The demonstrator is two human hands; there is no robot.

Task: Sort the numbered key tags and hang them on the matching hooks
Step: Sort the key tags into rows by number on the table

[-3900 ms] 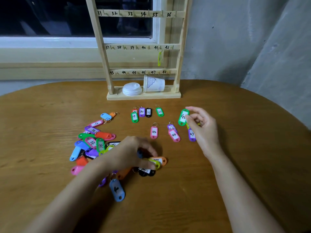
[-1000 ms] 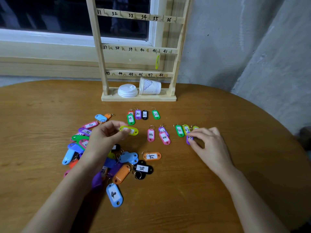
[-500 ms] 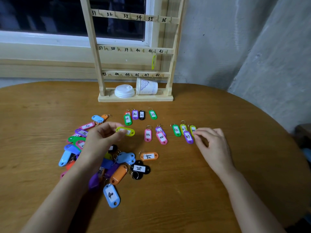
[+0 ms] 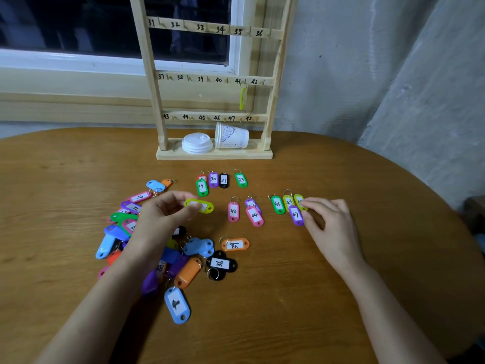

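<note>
My left hand pinches a yellow key tag just above the table, over an unsorted heap of coloured tags. My right hand rests on the table with its fingertips touching a yellow tag and a purple tag marked 47. Sorted tags lie in rows: 29, 30, 31, 33, then pink 42 and 44, then green 46. The wooden hook rack, numbered 31 to 48, stands at the back with one yellow tag hanging near 41.
A tipped paper cup and a stack of white lids lie on the rack's base. The round wooden table ends near a grey wall on the right. A window is behind the rack.
My left hand has lifted a yellow tag out of the heap and carried it toward the sorted rows. My right hand set down the green tag and moved onto the right-hand tags.
</note>
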